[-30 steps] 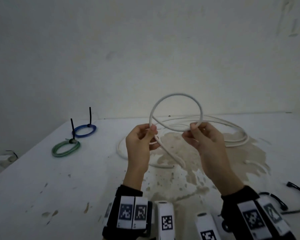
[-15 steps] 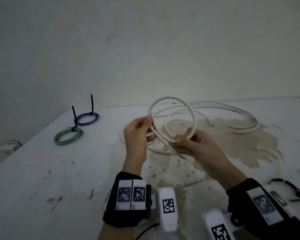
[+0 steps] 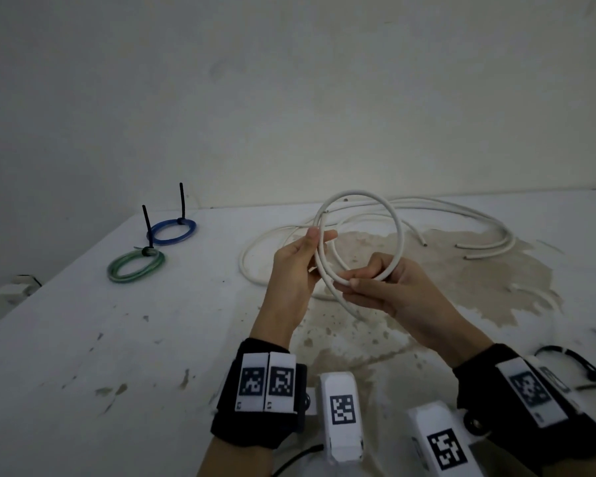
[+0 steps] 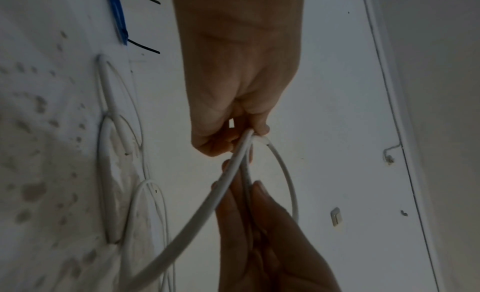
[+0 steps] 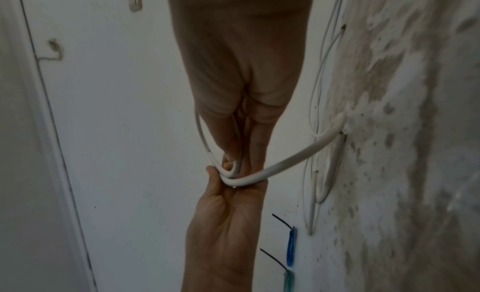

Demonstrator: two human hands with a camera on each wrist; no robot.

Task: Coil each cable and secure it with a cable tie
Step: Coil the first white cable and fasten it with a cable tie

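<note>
White cable (image 3: 398,235): head view. One loop held upright above the table (image 3: 83,339), the rest trailing back across the tabletop. Left hand (image 3: 295,270): grip pinches the loop's left side where the strands cross. Right hand (image 3: 389,290): grip curled round the loop's lower edge, thumb on top. Blue coil (image 3: 172,231) and green coil (image 3: 136,265): flat on the table at far left, just beside each other, each bound with a black tie whose tail stands up. Loose black ties (image 3: 572,359): near the right table edge.

Left wrist view. Left hand (image 4: 239,81) closes thumb and fingers on the white cable (image 4: 207,204); right hand (image 4: 262,235) meets it from below.

Right wrist view. Right hand (image 5: 241,71) holds the loop between thumb and fingers; left hand (image 5: 228,224) pinches the crossing strands of the white cable (image 5: 291,159). Blue coil (image 5: 291,247) and green coil (image 5: 288,280) seen edge-on.
</note>
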